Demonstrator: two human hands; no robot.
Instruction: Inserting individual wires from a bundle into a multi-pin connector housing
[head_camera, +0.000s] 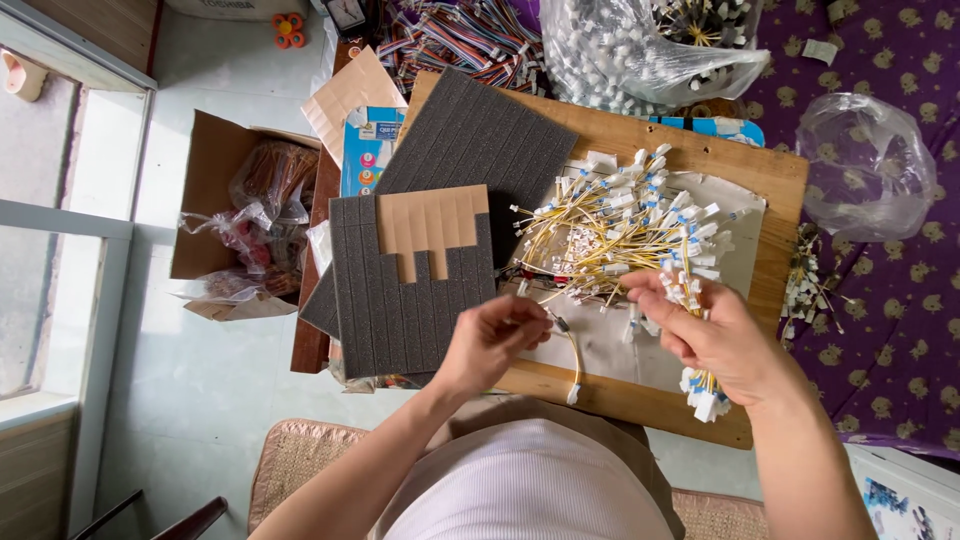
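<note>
Here, the left hand (487, 340) pinches one thin yellow wire lead (572, 352) with white plastic connectors; the lead curves down onto the wooden board (770, 170). The right hand (722, 335) clamps a bundle of like leads (700, 385). A loose pile of leads (620, 225) lies beyond, beside ribbed grey foam sheets (410, 300).
</note>
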